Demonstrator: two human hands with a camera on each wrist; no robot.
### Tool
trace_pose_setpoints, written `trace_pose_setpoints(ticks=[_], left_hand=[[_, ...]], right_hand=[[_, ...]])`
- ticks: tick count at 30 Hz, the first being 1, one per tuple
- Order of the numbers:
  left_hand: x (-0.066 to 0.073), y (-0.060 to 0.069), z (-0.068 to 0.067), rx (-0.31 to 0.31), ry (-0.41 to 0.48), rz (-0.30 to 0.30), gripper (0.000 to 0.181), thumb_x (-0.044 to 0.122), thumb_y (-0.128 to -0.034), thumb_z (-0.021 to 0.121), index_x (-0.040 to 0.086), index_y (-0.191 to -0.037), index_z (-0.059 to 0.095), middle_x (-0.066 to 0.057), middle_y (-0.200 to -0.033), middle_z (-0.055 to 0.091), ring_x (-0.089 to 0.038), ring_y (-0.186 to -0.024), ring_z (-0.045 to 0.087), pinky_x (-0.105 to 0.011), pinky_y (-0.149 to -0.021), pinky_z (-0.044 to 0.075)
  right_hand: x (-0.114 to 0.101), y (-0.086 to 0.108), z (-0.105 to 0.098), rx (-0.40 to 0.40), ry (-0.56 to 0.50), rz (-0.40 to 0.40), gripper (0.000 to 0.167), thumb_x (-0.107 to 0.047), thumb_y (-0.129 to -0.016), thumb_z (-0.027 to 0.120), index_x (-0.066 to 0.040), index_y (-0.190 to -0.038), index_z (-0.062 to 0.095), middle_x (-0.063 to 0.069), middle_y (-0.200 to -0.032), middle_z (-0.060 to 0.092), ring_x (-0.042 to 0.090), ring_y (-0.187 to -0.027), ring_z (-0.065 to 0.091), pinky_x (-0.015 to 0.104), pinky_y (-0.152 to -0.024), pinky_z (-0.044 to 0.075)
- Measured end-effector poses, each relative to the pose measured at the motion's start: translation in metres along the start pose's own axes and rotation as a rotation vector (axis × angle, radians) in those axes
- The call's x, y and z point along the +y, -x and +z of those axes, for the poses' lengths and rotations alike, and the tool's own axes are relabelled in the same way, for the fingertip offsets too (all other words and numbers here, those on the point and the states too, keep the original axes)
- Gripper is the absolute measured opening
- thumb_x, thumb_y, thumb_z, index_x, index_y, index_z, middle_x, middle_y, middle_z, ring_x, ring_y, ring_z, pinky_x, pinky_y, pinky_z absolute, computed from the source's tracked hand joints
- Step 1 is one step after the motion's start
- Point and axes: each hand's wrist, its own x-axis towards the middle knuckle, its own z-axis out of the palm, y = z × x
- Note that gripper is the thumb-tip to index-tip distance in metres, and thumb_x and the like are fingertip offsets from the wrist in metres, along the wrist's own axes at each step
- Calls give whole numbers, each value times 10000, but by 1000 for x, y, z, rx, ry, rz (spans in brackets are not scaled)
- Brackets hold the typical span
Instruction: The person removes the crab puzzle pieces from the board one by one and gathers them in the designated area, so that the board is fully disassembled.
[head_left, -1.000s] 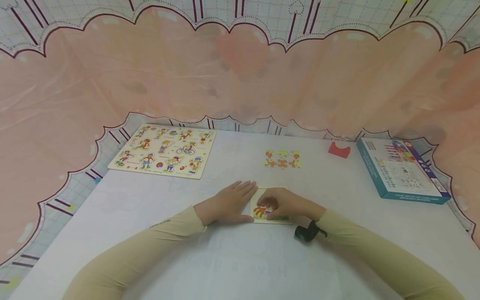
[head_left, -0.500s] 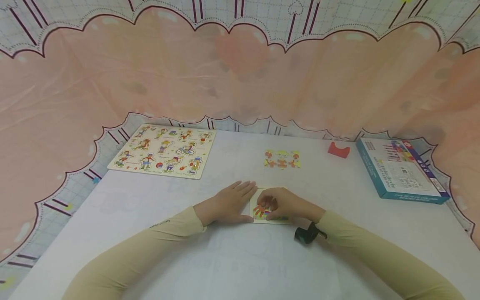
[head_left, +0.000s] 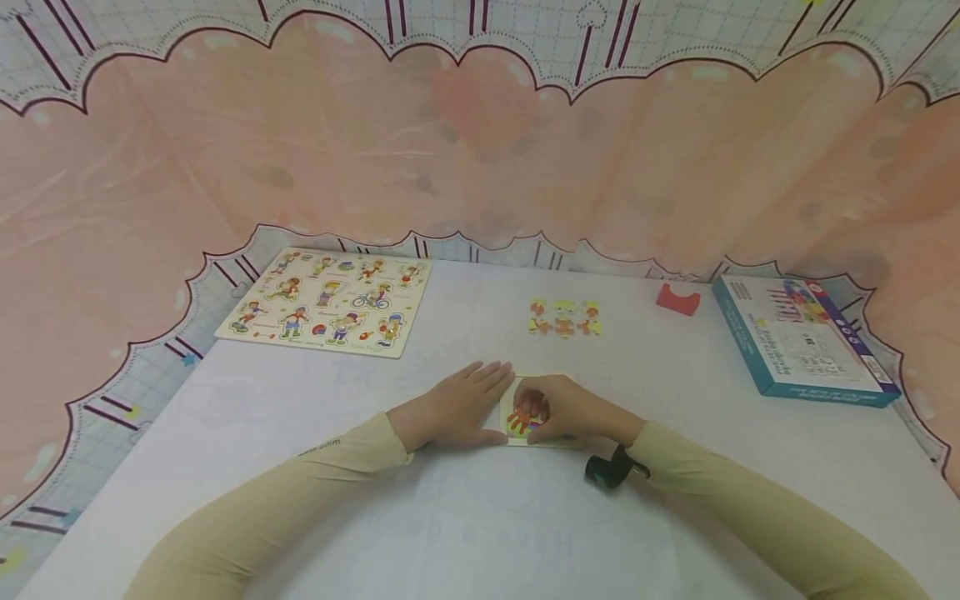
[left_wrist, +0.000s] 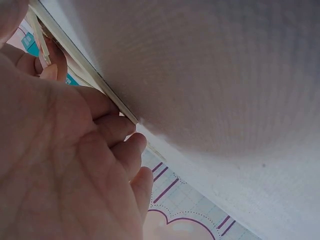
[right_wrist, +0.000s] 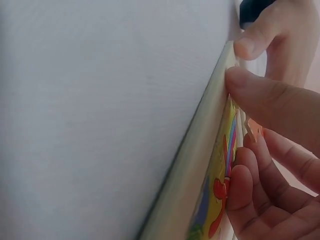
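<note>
A small jigsaw board point(head_left: 525, 443) with a pale wooden rim and a colourful picture lies on the table in the head view. My left hand point(head_left: 463, 407) lies alongside its left edge, fingers fairly straight and touching the rim, the thumb near the lower corner. Over the board, my right hand point(head_left: 576, 408) pinches a small puzzle piece point(right_wrist: 254, 130) between thumb and fingers, tilted above the picture. The right wrist view shows only its thin edge and some orange; the printed face is mostly hidden. Red and yellow picture parts point(right_wrist: 220, 187) show inside the rim.
Several loose puzzle pieces point(head_left: 565, 319) lie in rows beyond the board. A red notched piece point(head_left: 678, 300) and a teal-edged box point(head_left: 810, 337) are at the right. At the left back lies a large picture board point(head_left: 326, 304). A patterned curtain point(head_left: 480, 167) hangs behind the table.
My right hand shifts very slightly left over the jigsaw board, its fingers turning a little. The left hand stays where it is.
</note>
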Motion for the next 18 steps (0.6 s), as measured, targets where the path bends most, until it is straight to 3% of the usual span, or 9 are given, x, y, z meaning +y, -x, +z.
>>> trace_pose_setpoints(ticks=[9,18], left_hand=[[-1,0,1,27,-21,21,866,603,-894,464,30,-1491,211,-102,-1576,194,-227,-1465,175,-382,-1214,155],[-2,-1,3,38,-51,29,869,617,-894,448,33,-1492,212,-98,-1574,200,-222,-1462,186,-373,-1211,167]], right_hand=[[1,-3,0,-12,12,32,336,-92,-671,831,-79,-912,596,-6,-775,581,66,-688,516,156,-595,476],[1,-4,-2,-29,7,1,314,-84,-685,822,-55,-910,604,20,-766,589,64,-684,514,156,-588,470]])
